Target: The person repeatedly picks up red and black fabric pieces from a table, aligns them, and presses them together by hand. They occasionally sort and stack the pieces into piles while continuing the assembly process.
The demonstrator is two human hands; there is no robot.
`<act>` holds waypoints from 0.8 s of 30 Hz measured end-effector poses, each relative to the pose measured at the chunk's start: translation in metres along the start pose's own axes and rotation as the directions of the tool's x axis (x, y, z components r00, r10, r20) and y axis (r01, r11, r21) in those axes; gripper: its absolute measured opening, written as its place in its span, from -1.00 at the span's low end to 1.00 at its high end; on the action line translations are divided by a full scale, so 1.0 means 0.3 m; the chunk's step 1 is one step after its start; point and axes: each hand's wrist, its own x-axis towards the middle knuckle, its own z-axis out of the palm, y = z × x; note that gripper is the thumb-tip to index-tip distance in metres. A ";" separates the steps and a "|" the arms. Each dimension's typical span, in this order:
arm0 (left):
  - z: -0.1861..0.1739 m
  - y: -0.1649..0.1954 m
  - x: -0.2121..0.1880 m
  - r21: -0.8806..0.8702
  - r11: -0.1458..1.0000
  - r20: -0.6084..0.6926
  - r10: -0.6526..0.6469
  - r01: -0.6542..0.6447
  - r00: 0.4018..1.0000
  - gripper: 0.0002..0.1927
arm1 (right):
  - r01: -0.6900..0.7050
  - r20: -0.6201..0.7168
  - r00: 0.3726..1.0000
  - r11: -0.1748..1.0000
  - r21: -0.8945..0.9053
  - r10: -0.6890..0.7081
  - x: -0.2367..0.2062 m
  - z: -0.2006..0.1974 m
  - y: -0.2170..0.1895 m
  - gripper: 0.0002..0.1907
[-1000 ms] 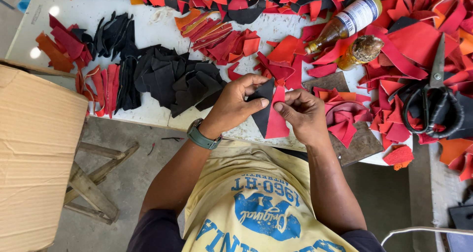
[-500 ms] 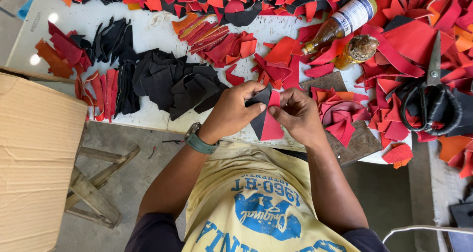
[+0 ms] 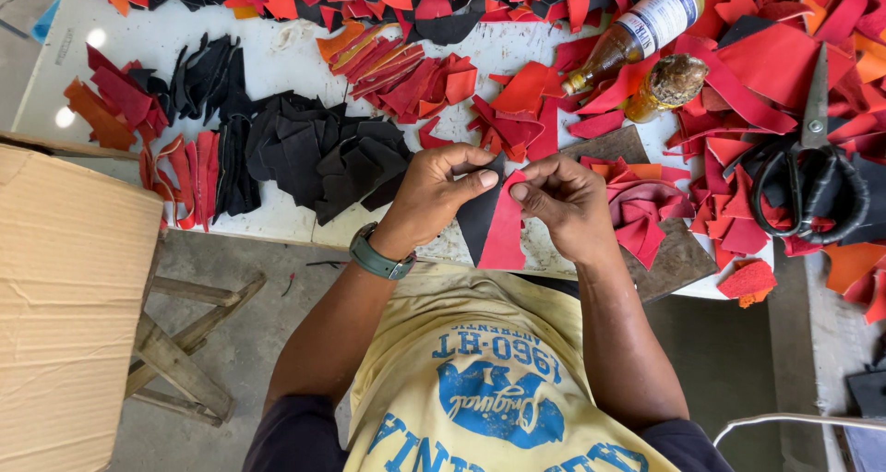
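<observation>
Now both pieces have swung upright: left hand (image 3: pixel 434 191) pinches the black piece (image 3: pixel 480 215), right hand (image 3: pixel 568 204) pinches the red piece (image 3: pixel 505 232), edges meeting above the counter (image 3: pixel 277 61); heaps remain unpaired.

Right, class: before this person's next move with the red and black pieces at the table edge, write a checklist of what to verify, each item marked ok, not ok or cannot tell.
1. Left hand grips the black piece: ok.
2. Right hand pinches the red piece: ok.
3. The two pieces lie edge to edge, overlapping: ok.
4. Whether they are stuck together: cannot tell.
5. Scissors lie clear of both hands: ok.
6. Bottle lies on its side among scraps; whether it is capped: cannot tell.
</observation>
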 end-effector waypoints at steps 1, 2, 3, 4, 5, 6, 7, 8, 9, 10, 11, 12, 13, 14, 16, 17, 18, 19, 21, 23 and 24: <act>0.000 -0.001 -0.002 0.027 1.000 0.000 -0.011 0.011 1.000 -0.78 | -0.014 -0.002 1.000 0.999 -0.044 0.014 0.001 -0.002 0.001 -0.87; -0.001 0.000 -0.005 0.055 0.998 -0.002 -0.021 0.021 1.000 -0.78 | -0.027 -0.001 1.000 0.996 -0.086 0.027 0.002 -0.003 0.001 -0.88; 0.000 0.001 -0.006 0.089 0.996 -0.007 -0.006 0.007 1.000 -0.77 | -0.019 0.001 1.000 0.996 -0.084 0.019 0.003 -0.003 0.001 -0.88; 0.000 0.002 -0.008 0.123 0.992 -0.010 0.008 -0.007 1.000 -0.77 | -0.012 0.001 1.000 0.997 -0.080 0.012 0.004 -0.003 0.001 -0.87; 0.001 0.004 -0.009 0.157 0.987 -0.012 0.022 -0.020 1.000 -0.76 | -0.003 0.001 1.000 0.997 -0.077 0.003 0.005 -0.002 0.000 -0.86; 0.002 0.005 -0.009 0.173 0.984 -0.010 0.037 -0.035 0.999 -0.76 | -0.005 -0.001 1.000 0.996 -0.090 0.005 0.005 0.000 0.000 -0.87; 0.003 0.005 -0.010 0.187 0.981 -0.008 0.051 -0.049 0.999 -0.76 | -0.008 -0.003 1.000 0.995 -0.104 0.008 0.005 0.001 0.000 -0.88; 0.005 0.005 -0.010 0.200 0.978 -0.004 0.064 -0.062 0.998 -0.76 | -0.012 -0.007 1.000 0.993 -0.118 0.011 0.004 0.002 0.000 -0.88; 0.006 0.005 -0.010 0.196 0.979 -0.007 0.064 -0.061 0.998 -0.76 | -0.014 -0.011 1.000 0.993 -0.117 0.013 0.003 0.004 0.000 -0.88; 0.008 0.004 -0.011 0.192 0.979 -0.010 0.064 -0.061 0.998 -0.76 | -0.016 -0.015 1.000 0.993 -0.116 0.014 0.002 0.005 0.000 -0.88; 0.011 0.004 -0.011 0.189 0.980 -0.014 0.064 -0.060 0.998 -0.76 | -0.018 -0.018 1.000 0.993 -0.115 0.016 0.000 0.006 0.000 -0.88; 0.013 0.003 -0.012 0.186 0.980 -0.015 0.074 -0.070 0.997 -0.76 | -0.015 -0.016 1.000 0.993 -0.115 0.013 -0.001 0.007 0.000 -0.88; 0.016 0.004 -0.012 0.184 0.980 -0.016 0.086 -0.082 0.996 -0.76 | -0.011 -0.014 1.000 0.993 -0.114 0.009 -0.002 0.008 -0.002 -0.88; 0.018 0.006 -0.012 0.181 0.979 -0.016 0.097 -0.093 0.995 -0.75 | -0.006 -0.012 1.000 0.993 -0.114 0.005 -0.002 0.009 -0.003 -0.87; 0.020 0.015 -0.014 0.230 0.966 -0.020 0.128 -0.120 0.992 -0.75 | 0.005 -0.012 1.000 0.991 -0.132 -0.006 -0.001 0.010 -0.009 -0.87; 0.022 0.022 -0.015 0.254 0.958 -0.021 0.143 -0.133 0.990 -0.75 | 0.010 -0.012 1.000 0.990 -0.141 -0.012 -0.001 0.011 -0.012 -0.86; 0.024 0.030 -0.017 0.282 0.949 -0.028 0.153 -0.139 0.988 -0.76 | 0.013 -0.014 1.000 0.989 -0.147 -0.015 -0.001 0.013 -0.015 -0.86; 0.026 0.038 -0.020 0.309 0.940 -0.035 0.163 -0.145 0.986 -0.76 | 0.015 -0.016 1.000 0.988 -0.154 -0.018 -0.002 0.015 -0.018 -0.86; 0.038 0.052 -0.029 0.372 0.914 -0.058 0.195 -0.160 0.979 -0.78 | 0.039 -0.014 0.999 0.986 -0.164 -0.041 -0.007 0.023 -0.019 -0.87; 0.061 0.058 -0.042 0.442 0.879 -0.090 0.239 -0.176 0.967 -0.80 | 0.080 -0.007 0.997 0.982 -0.173 -0.082 -0.017 0.037 -0.012 -0.89; 0.075 0.056 -0.049 0.484 0.856 -0.112 0.266 -0.181 0.958 -0.81 | 0.105 -0.020 0.994 0.975 -0.194 -0.111 -0.020 0.046 -0.005 -0.89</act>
